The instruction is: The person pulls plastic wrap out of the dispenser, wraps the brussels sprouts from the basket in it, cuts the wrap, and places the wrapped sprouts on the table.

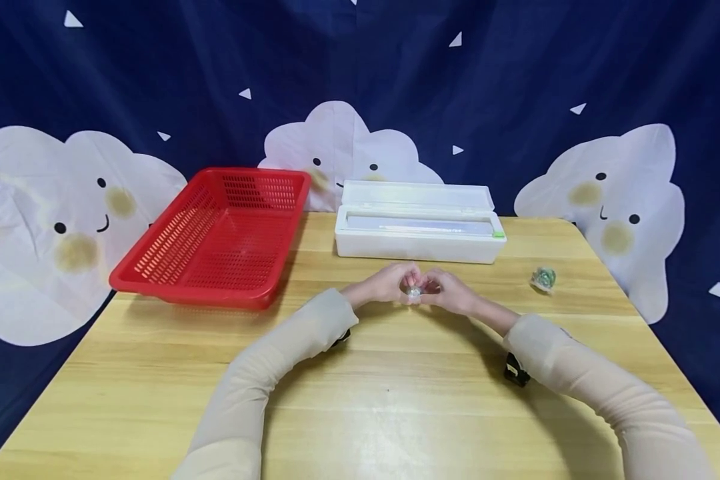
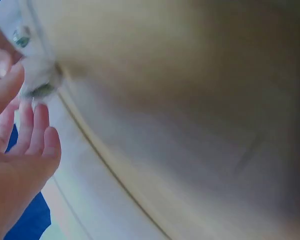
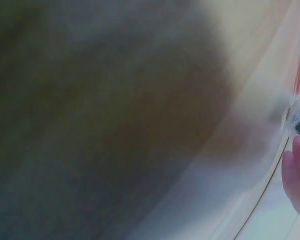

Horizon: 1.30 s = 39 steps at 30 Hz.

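Note:
Between both hands, over the middle of the table, is a small green item wrapped in clear plastic film (image 1: pixel 415 291). My left hand (image 1: pixel 389 283) holds it from the left, with thumb and curled fingers at the bundle. From the other side my right hand (image 1: pixel 453 293) holds it too, the two hands meeting fingertip to fingertip. In the left wrist view the wrapped bundle (image 2: pixel 41 86) shows dark green through the film, above the left fingertips. At the right wrist view's edge, the right hand's fingers (image 3: pixel 298 167) touch the bundle from below; most of that hand is cut off.
A white cling film dispenser (image 1: pixel 417 247) with its lid raised stands behind the hands. At the back left sits a red perforated basket (image 1: pixel 216 293). Another film-wrapped green bundle (image 1: pixel 543 279) lies on the wooden table (image 1: pixel 390 407), to the right. A cloud-patterned curtain hangs behind.

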Tool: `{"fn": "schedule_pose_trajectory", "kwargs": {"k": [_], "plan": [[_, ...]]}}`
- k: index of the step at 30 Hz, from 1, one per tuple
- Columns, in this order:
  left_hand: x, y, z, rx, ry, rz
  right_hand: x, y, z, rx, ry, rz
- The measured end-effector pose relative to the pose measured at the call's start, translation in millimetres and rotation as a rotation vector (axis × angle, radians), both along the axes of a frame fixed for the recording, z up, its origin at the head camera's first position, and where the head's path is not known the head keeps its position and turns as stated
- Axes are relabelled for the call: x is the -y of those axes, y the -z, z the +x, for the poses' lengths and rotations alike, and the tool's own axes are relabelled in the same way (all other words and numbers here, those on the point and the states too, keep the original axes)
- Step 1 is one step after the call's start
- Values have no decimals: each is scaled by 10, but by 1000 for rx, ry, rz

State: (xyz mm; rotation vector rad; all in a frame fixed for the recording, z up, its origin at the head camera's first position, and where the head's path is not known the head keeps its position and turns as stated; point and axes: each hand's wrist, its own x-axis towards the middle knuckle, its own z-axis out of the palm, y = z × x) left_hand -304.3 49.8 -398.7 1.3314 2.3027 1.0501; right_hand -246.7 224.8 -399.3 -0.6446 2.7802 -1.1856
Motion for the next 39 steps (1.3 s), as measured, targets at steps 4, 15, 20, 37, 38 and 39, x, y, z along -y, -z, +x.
{"fn": "schedule_pose_trajectory", "kwargs": {"k": [4, 15, 20, 37, 38, 39], "plan": [[6, -61, 7, 32, 9, -36, 9, 1, 53, -29, -10, 4], [48, -40, 117, 38, -19, -134, 53, 51, 178, -49, -21, 96], [37, -18, 173, 79, -37, -127, 82, 35, 205, -23, -52, 131], [46, -33, 238, -14, -120, -113, 134, 63, 279, -130, -49, 242], [46, -36, 236, -11, -120, -112, 131, 61, 276, -130, -49, 236], [45, -35, 236, -5, -119, -113, 127, 59, 273, -126, -49, 228]]}}
